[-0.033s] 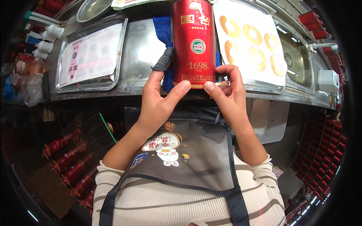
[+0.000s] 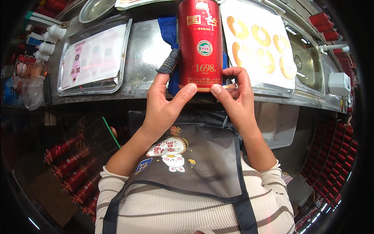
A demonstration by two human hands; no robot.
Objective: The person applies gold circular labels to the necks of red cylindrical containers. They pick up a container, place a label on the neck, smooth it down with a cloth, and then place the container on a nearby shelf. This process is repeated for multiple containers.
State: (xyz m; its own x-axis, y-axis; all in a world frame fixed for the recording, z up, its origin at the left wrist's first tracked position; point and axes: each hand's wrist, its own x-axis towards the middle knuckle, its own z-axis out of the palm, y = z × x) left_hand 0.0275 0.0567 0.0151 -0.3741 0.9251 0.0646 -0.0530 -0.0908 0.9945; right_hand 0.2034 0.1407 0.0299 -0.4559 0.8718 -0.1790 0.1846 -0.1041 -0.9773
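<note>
Red container point(image 2: 200, 50) rests over blue cloth point(image 2: 167, 33) on metal counter point(image 2: 144, 48). Our left hand point(image 2: 165, 105) and right hand point(image 2: 237, 99) grip near end, thumbs on top. Probably stiff, slick, weighty, maybe breakable; we judge two-sided hold safest.

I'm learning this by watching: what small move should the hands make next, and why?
Perhaps slide both thumbs lightly together along the gold band of the red cylinder: the left hand and right hand flank its near end, and their thumbs sit toward the band's two ends.
</note>
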